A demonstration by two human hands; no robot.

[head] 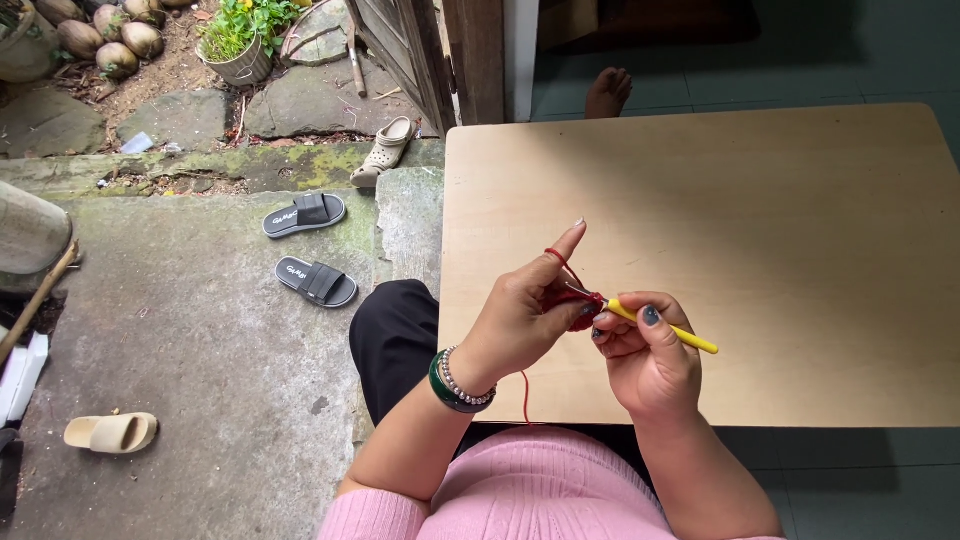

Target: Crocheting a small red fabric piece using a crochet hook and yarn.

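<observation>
Right now the right hand (650,350) grips a yellow crochet hook (668,329), its handle pointing to four o'clock; the left hand (520,315) pinches a small red crochet piece (583,306) over the worktop (780,220), red yarn (556,257) looped over the raised forefinger.

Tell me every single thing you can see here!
table: one, light wood, right side
crochet piece: one, red, between both hands
yarn: one strand, red, looped over the left forefinger and hanging down
crochet hook: one, yellow handle, in the right hand
sandals: two, black, on the concrete
slipper: one, tan, lower left
clog: one, cream, by the stone step
plant pot: one, green leaves, top left
coconuts: several, brown, top left
foot: one, bare, another person's, beyond the table
bracelets: two, green and beaded, left wrist
left hand: holds the crochet piece
right hand: holds the hook
</observation>
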